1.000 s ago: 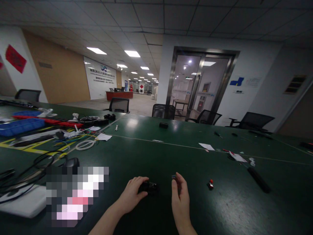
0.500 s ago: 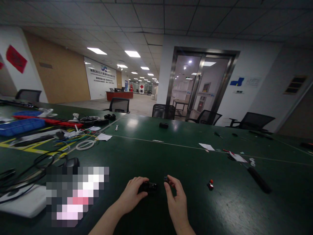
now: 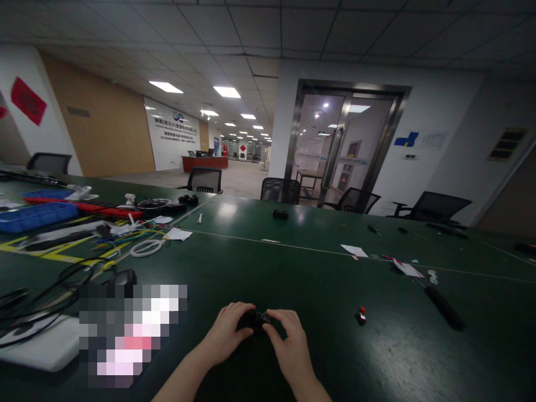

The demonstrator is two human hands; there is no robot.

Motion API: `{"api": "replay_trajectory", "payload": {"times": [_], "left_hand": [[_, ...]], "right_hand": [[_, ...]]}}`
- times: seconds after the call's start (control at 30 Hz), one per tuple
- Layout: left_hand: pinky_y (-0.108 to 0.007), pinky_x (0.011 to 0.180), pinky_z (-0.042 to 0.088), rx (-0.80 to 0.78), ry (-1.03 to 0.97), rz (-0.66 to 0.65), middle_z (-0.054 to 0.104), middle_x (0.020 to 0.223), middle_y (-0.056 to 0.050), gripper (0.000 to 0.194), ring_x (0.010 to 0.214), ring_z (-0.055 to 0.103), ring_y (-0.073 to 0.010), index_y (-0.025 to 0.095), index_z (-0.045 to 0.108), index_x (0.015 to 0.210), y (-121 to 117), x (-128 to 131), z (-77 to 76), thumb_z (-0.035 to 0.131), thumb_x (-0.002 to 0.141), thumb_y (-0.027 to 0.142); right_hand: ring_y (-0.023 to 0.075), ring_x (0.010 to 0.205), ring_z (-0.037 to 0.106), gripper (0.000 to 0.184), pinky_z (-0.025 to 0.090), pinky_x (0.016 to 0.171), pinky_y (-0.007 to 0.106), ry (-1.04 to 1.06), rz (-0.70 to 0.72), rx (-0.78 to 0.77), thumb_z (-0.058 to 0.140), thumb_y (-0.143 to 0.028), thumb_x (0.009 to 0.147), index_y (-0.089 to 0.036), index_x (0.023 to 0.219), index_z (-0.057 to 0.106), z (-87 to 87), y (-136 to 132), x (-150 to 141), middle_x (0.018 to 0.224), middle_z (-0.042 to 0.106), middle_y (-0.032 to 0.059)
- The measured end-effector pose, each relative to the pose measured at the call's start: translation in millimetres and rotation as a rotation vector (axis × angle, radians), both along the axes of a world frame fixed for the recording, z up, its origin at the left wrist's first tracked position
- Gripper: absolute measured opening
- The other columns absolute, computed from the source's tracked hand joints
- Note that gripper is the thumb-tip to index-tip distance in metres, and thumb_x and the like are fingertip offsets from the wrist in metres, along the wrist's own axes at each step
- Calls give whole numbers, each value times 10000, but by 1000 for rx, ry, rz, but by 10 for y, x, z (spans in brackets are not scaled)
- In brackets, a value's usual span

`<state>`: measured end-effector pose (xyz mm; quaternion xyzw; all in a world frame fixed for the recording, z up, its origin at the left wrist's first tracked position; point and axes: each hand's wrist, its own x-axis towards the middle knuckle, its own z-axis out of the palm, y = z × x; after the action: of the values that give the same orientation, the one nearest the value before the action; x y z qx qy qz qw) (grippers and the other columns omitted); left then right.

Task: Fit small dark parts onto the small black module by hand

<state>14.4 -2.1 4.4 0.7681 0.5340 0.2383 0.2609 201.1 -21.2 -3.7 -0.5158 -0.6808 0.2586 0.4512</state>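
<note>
Both hands meet low in the head view on the green table (image 3: pixel 318 279). My left hand (image 3: pixel 226 334) curls around a small black device (image 3: pixel 252 320) and holds it against the tabletop. My right hand (image 3: pixel 288 343) has its fingers pinched together at the device's right end, pressing a tiny part against it. The part itself is hidden between fingertips and device.
A small red and black piece (image 3: pixel 360 315) lies just right of my hands. Further right are a black cylinder (image 3: pixel 444 307) and paper scraps (image 3: pixel 354 250). On the left sit cables (image 3: pixel 62 279), a white ring (image 3: pixel 146 248) and a blue tray (image 3: pixel 33 215). Office chairs stand behind the table.
My right hand, pinching a tiny part, has moved left from beside the device until its fingertips touch the device's right end. The left hand has stayed put.
</note>
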Motion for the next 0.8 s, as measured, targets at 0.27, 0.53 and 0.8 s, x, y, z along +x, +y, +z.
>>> {"api": "replay_trajectory", "payload": {"times": [0.27, 0.53, 0.8], "left_hand": [[-373, 972, 339, 3, 7, -3, 593, 1156, -34, 428, 1097, 504, -229, 242, 537, 1155, -15, 7, 12, 589, 733, 189], [-371, 956, 346, 44, 2, -24, 600, 1134, -27, 411, 1074, 517, -224, 258, 529, 1155, 1, -9, -62, 562, 752, 185], [-357, 951, 348, 18, 4, -7, 603, 1131, -34, 417, 1080, 515, -227, 237, 541, 1141, -10, 27, -14, 579, 731, 166]], "right_hand": [[214, 959, 565, 241, 438, 835, 379, -114, 23, -71, 601, -226, 754, -323, 963, 671, 47, 3, -34, 969, 662, -6], [230, 886, 581, 250, 426, 795, 402, -68, 30, -32, 608, -199, 712, -351, 891, 693, 65, -9, -59, 898, 690, -25], [230, 890, 570, 273, 418, 793, 380, -129, 45, 16, 600, -173, 697, -346, 887, 692, 2, 22, -54, 901, 675, -14]]}}
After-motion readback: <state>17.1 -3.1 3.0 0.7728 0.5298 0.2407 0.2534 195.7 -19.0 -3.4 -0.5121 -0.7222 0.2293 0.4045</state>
